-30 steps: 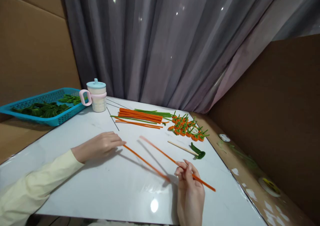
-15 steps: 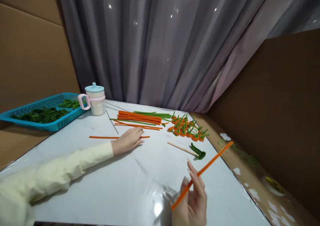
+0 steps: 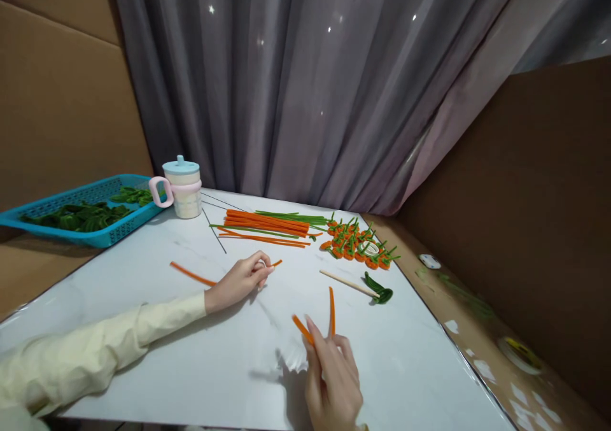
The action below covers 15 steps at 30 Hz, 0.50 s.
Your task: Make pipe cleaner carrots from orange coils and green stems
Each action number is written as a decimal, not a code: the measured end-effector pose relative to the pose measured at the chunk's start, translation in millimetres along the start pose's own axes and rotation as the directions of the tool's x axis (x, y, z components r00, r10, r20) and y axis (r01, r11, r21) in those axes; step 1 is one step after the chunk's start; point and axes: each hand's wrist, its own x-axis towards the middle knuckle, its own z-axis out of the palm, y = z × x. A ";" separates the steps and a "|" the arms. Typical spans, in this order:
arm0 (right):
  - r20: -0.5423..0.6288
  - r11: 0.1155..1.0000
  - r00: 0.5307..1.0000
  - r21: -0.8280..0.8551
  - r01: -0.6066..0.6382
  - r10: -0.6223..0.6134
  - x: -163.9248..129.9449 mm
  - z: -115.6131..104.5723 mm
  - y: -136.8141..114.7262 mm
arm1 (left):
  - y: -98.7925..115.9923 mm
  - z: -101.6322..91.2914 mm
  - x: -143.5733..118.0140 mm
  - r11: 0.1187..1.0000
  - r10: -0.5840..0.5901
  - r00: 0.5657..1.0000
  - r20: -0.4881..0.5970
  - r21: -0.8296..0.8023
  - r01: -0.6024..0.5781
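Observation:
My left hand [image 3: 238, 283] is closed in a pinch on an orange pipe cleaner [image 3: 191, 274], just off or barely touching the white table. One end shows beyond the fingertips and the long part trails out behind the hand. Lower right, my right hand [image 3: 335, 380] grips another orange pipe cleaner [image 3: 332, 307], whose two ends stick up on either side of the fingers; its middle is hidden in the hand. Beyond both hands lie a bundle of orange pipe cleaners [image 3: 267, 223] and some green pipe cleaners [image 3: 310, 219].
Small orange shapes with green stems [image 3: 360, 257] cluster at the back right around a white ring [image 3: 369, 248]. A wooden stick [image 3: 346, 282] touches a dark green twisted piece [image 3: 382, 295]. A blue basket [image 3: 109, 235] of green pieces and a lidded cup [image 3: 188, 202] stand at left.
My left hand has gone from lying over the pipe cleaner to pinching it. My right hand has moved left and turned, and its straight pipe cleaner now appears bent.

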 end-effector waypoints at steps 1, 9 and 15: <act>0.031 1.000 0.999 -0.006 -0.010 0.010 2.4 5.4 -0.7 | 7.5 1.6 -9.8 0.985 -0.060 0.997 0.044 -0.160 0.066; 0.236 0.981 0.961 -0.160 -0.105 0.142 5.7 23.2 -4.5 | 14.3 13.1 -38.8 0.700 -0.121 0.936 0.331 -0.641 0.317; 0.311 0.976 0.935 -0.186 -0.113 0.168 4.5 27.2 -3.8 | 7.4 11.9 -32.0 0.772 -0.151 0.953 0.262 -0.571 0.279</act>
